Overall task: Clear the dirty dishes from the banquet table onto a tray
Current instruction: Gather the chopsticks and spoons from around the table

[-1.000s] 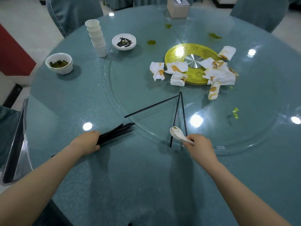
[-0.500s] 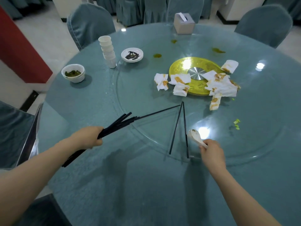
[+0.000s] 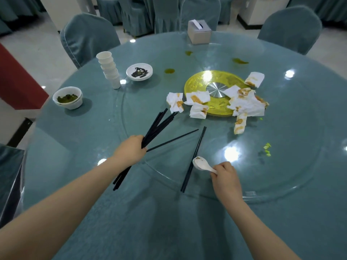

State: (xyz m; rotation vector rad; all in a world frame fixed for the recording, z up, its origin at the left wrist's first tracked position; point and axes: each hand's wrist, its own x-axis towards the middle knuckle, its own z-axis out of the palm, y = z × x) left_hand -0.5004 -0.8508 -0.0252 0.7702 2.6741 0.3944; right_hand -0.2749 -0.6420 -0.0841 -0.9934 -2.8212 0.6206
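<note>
Black plastic chopsticks (image 3: 155,128), bundled, sit gripped in the left hand (image 3: 129,151); the right hand (image 3: 226,177) pinches a white ceramic spoon (image 3: 201,164). Best sweep the loose black chopsticks (image 3: 193,158) lying nearby into that bundle.

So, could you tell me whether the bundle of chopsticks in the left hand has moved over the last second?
Yes. The chopstick bundle in the left hand has swung up off the table, its tips now nearer the soiled napkins.
</note>
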